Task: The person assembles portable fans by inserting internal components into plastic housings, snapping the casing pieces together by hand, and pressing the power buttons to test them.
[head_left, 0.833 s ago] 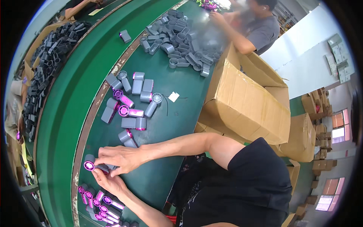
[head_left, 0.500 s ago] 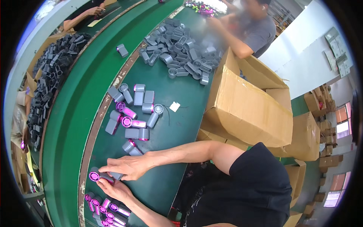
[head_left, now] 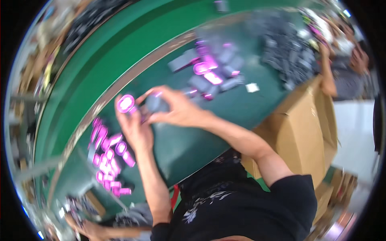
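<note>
My left hand (head_left: 136, 130) is closed around a small handheld fan with a bright pink ring (head_left: 126, 103), its round face turned up. Just to the right, my right hand (head_left: 181, 107) curls thumb and fingers about a grey rounded plastic housing (head_left: 156, 103); motion blurs its details. The two hands are close together above the green worktop (head_left: 177, 150). Left of and below my left hand lies a cluster of pink fans (head_left: 106, 160). Beyond my right hand, grey and pink fan pieces (head_left: 207, 66) form a loose group.
A large heap of grey housings (head_left: 287, 52) covers the far right of the table. An open cardboard box (head_left: 301, 128) stands at the right edge. A raised rim (head_left: 150, 60) separates the worktop from a green belt (head_left: 100, 72). Other people's arms (head_left: 327, 70) show at far right and lower left.
The whole view has swung round. My right hand has drawn away from the pink-ringed fan with the grey housing in its fingers; my left hand still holds the fan.
</note>
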The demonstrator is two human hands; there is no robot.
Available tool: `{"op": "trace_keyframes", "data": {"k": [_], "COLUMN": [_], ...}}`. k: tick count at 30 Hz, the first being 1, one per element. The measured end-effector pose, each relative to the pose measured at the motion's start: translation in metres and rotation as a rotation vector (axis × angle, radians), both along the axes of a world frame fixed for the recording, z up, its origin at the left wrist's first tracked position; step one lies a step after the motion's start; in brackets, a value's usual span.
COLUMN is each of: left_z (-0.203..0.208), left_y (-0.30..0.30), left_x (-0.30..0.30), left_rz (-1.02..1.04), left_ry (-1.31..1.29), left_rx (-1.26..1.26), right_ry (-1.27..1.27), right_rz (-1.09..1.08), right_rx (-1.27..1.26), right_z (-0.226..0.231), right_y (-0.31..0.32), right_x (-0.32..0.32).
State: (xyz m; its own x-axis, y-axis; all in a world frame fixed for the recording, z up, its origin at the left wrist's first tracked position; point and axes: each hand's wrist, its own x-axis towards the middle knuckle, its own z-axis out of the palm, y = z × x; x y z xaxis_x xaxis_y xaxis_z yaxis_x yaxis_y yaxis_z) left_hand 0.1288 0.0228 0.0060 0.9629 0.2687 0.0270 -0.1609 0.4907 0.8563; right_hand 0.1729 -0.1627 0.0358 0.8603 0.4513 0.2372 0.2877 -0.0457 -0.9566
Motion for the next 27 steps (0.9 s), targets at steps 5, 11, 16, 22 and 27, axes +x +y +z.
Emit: {"op": "trace_keyframes", "data": {"k": [5, 11, 16, 22, 27], "left_z": [0.006, 0.007, 0.012, 0.011, 0.007], "left_y": [0.004, 0.007, 0.002, 0.002, 0.011], "left_x": [-0.011, -0.017, -0.014, -0.015, -0.015], "left_rz": [-0.117, -0.104, -0.109, -0.078, -0.163], "left_ry": [-0.095, -0.099, -0.118, -0.136, -0.162], "left_rx": [-0.092, -0.056, -0.071, -0.001, -0.078], "right_ry": [0.040, 0.366, 0.054, -0.296, -0.260], "right_rz": [0.086, 0.078, -0.072, -0.066, 0.073], "right_rx": [0.040, 0.216, 0.084, -0.215, -0.158], "right_z": [-0.016, -0.003, -0.009, -0.007, -0.018], "right_y": [-0.001, 0.007, 0.012, 0.011, 0.007], "right_x": [-0.003, -0.014, -0.013, -0.020, -0.014]}}
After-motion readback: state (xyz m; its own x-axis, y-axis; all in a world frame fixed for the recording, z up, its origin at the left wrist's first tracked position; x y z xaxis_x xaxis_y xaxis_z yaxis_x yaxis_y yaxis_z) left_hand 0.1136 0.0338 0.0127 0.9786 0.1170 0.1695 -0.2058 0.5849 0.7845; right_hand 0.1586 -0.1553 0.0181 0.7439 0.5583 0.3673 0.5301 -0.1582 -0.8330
